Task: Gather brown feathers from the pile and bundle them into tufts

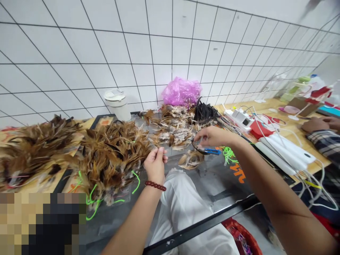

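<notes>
My left hand [156, 163], with a dark red bead bracelet on the wrist, is closed in a pinch on something thin at the edge of a big heap of brown feathers [111, 152]. My right hand [212, 137] reaches forward over the glass table [212, 177], fingers closed on a dark curved strip just above blue-handled scissors [211, 151]. A small feather bundle [191, 159] lies below that hand. More loose feathers [172, 129] are piled behind it.
A second feather heap [32, 148] lies far left. At the tiled wall stand a white lidded bin [117, 103], a pink plastic bag [181, 92] and black feathers [204, 112]. White power strips and cables [281, 148] lie right. Another person's hands [318, 124] rest far right.
</notes>
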The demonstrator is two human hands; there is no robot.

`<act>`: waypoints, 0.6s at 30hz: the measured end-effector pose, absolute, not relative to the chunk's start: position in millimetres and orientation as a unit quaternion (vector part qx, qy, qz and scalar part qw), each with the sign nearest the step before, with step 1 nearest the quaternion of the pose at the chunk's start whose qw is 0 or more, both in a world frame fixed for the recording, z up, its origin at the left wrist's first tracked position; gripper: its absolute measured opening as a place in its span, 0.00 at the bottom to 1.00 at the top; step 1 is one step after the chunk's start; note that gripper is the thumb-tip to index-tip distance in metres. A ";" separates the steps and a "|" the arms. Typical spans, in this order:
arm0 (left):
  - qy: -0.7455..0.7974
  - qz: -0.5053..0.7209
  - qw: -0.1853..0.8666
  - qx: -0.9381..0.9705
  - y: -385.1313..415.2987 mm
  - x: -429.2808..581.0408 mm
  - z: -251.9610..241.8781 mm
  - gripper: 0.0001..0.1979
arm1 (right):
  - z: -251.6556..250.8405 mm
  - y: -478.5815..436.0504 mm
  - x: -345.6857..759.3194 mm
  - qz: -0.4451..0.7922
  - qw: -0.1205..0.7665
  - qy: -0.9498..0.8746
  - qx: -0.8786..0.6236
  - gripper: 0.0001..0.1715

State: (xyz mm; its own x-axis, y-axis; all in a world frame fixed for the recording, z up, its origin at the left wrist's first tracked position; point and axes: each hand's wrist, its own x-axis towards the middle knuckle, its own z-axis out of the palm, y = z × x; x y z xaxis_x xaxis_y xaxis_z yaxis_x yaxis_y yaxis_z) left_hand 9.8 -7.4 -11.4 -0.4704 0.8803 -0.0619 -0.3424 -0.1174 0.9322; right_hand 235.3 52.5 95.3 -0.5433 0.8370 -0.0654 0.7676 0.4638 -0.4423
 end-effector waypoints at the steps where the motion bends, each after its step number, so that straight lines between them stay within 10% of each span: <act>1: 0.500 0.697 0.438 0.269 -7.7 9.9 -10.9 0.14 | 95.0 54.0 235.7 0.190 0.119 -0.844 -0.487 0.12; 6: 0.501 0.699 0.437 0.264 -8.2 10.6 -9.7 0.16 | 84.7 76.2 203.1 0.084 0.221 -0.850 -0.471 0.12; 14: 0.496 0.701 0.450 0.245 -7.6 8.8 -11.1 0.16 | 44.3 90.8 140.6 0.030 0.105 -0.927 -0.359 0.21; 18: 0.497 0.699 0.451 0.247 -8.2 8.8 -11.7 0.15 | 48.8 98.3 154.1 0.072 0.234 -0.894 -0.376 0.13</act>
